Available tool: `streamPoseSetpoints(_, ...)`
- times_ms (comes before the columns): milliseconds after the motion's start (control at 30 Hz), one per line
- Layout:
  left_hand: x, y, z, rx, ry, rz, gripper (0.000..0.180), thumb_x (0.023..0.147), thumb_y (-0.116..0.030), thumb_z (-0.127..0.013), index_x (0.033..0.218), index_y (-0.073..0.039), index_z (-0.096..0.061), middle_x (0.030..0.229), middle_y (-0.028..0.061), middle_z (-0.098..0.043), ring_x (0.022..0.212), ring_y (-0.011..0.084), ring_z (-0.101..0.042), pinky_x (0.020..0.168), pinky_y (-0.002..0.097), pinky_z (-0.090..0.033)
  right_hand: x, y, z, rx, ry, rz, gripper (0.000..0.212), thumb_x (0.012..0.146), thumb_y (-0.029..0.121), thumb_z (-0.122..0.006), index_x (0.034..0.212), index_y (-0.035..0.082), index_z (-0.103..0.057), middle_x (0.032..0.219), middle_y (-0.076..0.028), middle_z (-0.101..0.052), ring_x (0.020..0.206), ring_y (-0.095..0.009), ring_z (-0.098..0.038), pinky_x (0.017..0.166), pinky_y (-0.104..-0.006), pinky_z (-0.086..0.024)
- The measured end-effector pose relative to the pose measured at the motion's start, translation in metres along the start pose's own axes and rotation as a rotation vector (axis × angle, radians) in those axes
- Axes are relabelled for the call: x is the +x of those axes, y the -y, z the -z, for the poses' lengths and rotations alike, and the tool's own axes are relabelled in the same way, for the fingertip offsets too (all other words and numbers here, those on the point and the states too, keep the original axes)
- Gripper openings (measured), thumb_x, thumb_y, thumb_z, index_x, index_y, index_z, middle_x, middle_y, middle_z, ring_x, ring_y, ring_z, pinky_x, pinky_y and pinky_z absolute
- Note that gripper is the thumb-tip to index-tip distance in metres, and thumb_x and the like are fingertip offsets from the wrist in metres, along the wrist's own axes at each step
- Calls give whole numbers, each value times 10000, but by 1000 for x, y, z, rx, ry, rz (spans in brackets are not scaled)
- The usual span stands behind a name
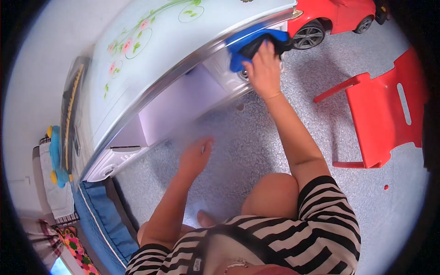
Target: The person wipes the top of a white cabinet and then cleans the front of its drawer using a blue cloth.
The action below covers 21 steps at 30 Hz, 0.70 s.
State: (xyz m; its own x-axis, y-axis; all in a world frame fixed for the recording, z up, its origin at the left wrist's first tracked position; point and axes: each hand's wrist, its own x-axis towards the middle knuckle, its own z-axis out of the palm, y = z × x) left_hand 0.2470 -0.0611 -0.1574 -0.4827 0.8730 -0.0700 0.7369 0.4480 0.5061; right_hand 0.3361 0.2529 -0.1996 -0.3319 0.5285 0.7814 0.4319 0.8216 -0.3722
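Note:
My right hand presses a bunched blue and black cloth against the right end of a low white cabinet, just under its top edge. The cloth partly covers a white drawer front with a round silver ornament. Over the floor in front of the cabinet's open compartment, my left hand hangs with its fingers curled in. A ring shows on it, and I see nothing held there. The cabinet's pale glass top carries a pattern of pink flowers and green vines.
A red toy car stands beyond the cabinet's right end. A red plastic chair is on the speckled grey floor at right, near a small red bit. To the left are a blue padded seat and a turquoise and yellow object.

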Motion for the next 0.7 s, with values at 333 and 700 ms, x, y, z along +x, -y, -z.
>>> streamPoseSetpoints(333, 12, 2, -22, -77, 78, 91, 235, 998, -150, -588, 1187, -59, -696, 1065, 100, -754, 1000, 225, -723, 852, 352, -552, -6, 15, 5, 152, 48, -41, 302, 875, 178, -708, 1069, -38, -624, 1424, -308, -464, 1396, -507, -366, 1036, -611, -397)
streamPoseSetpoints(700, 16, -29, -36, -103, 210, 93, 251, 1002, -180, -592, 1202, -69, -693, 1119, 116, -742, 1029, 257, -714, 852, 351, -551, -109, -33, -31, 433, 167, -380, 469, 937, -30, -548, 1396, -24, -451, 1546, -328, -294, 1423, -543, -283, 1174, -473, -304)
